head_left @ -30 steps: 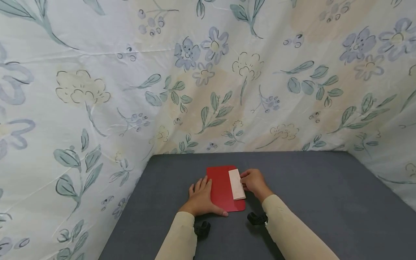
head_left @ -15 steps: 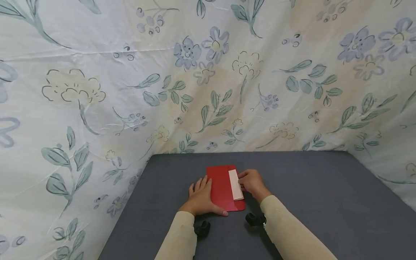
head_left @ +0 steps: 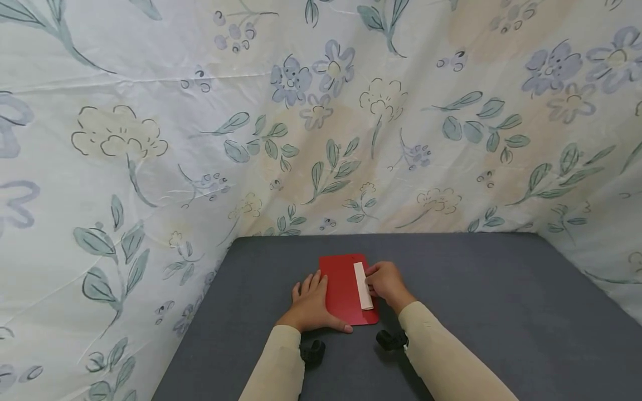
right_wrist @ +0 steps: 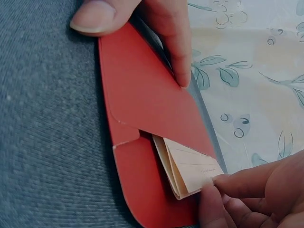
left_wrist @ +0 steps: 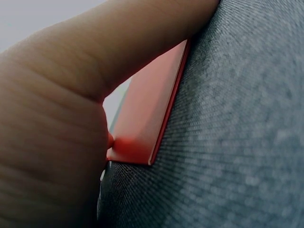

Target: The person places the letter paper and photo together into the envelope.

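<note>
A red envelope (head_left: 342,295) lies flat on the dark grey cloth, its opening on the right side. My left hand (head_left: 312,307) rests over its left and lower edges, fingers spread and straight; the left wrist view shows the hand's edge (left_wrist: 52,118) close beside the envelope (left_wrist: 147,99). With thumb and fingertips, my right hand (head_left: 388,281) pinches the right edge of a folded cream paper (head_left: 363,287). In the right wrist view the paper (right_wrist: 192,171) sticks partly out from under the envelope's slanted red flap (right_wrist: 147,80), its layers showing. The rest of it is hidden inside.
The dark grey cloth surface (head_left: 481,312) reaches around the envelope on all sides. A white floral curtain (head_left: 321,139) hangs behind it and on the left and right. A black curved band (head_left: 313,352) is worn at the left wrist, another (head_left: 391,340) at the right.
My right hand has moved slightly left, sliding the folded paper further into the envelope, so a narrower strip of it shows. The left hand and the envelope have stayed in place.
</note>
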{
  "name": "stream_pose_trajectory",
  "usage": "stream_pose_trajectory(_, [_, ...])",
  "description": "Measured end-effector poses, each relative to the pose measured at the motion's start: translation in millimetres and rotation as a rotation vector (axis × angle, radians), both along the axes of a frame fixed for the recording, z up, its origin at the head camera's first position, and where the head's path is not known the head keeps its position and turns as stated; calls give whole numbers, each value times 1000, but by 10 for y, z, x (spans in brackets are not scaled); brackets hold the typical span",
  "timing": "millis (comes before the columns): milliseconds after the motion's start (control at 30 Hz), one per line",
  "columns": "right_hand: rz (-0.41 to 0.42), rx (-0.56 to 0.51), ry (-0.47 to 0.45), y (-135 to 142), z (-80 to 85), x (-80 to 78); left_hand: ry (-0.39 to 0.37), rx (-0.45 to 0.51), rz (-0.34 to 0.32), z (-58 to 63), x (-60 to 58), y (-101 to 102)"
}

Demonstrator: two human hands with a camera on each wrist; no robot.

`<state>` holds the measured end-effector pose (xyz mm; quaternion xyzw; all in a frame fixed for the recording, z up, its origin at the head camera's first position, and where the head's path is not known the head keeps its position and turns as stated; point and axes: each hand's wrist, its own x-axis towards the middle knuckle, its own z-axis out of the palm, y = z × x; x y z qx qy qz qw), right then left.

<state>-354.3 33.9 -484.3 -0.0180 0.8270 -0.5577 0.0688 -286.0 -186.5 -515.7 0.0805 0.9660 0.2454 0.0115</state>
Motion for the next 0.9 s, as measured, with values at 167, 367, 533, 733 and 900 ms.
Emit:
stream_pose_trajectory(167, [6,-6,-3,-3,6,-34,-2,-5,6,7,-22,25])
stream_pose_trajectory(367, [25,-21,-12,-6,2,-86,-14,-9,14,11,-71,56])
stream_pose_trajectory(533, [27,-21,-15,-36,1,-105,-21,1,13,26,-80,53])
stream_pose_trajectory(733, [33,-24,-25,-77,-2,-115,-17,8,8,36,-93,39])
stream_pose_trajectory(900, [34,-42,-37,-93,10,-114,-20,1,4,31,-112,30])
